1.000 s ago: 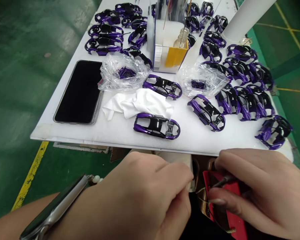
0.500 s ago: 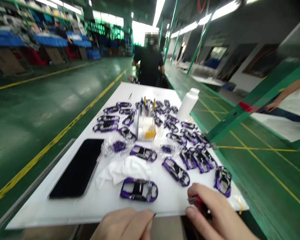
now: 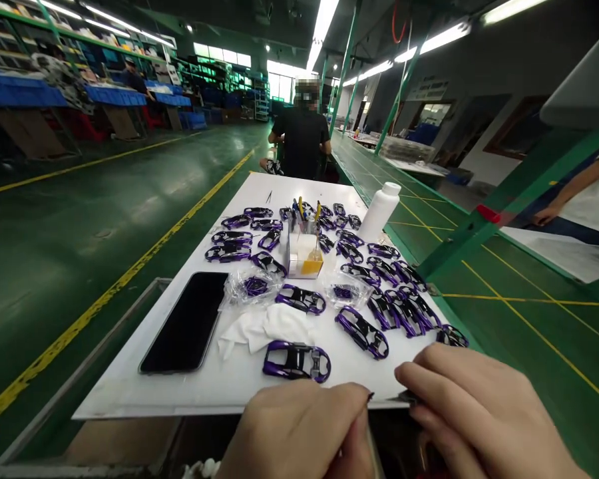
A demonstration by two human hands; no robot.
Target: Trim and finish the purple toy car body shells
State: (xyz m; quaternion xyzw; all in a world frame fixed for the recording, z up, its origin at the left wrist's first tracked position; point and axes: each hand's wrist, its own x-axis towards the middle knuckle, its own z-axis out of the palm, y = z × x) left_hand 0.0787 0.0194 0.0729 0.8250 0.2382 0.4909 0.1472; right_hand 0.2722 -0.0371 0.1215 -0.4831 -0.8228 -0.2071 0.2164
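At the near edge of the white table (image 3: 130,399), my left hand (image 3: 304,426) is closed, with a small dark part (image 3: 371,396) poking out at its fingertips. My right hand (image 3: 484,406) is wrapped round red-handled nippers (image 3: 404,397); only their dark metal tip shows clearly, the rest being hidden by the fingers. The two hands are apart, the nippers' tip facing the dark part. Just beyond my left hand lies a purple and black toy car body (image 3: 297,361). Another car body (image 3: 362,331) rests at an angle beyond the gap between my hands.
A black phone (image 3: 184,322) lies at the left, beside white tissue (image 3: 264,327) and plastic bags of purple parts (image 3: 254,286). Several more car bodies surround a clear tool holder (image 3: 303,256). A white bottle (image 3: 379,213) stands at the right edge. A person (image 3: 302,133) sits beyond the table.
My right hand has turned over the nippers, hiding their red handles, and its fingers have closed more. My left hand has come up and right. The view has shifted slightly.
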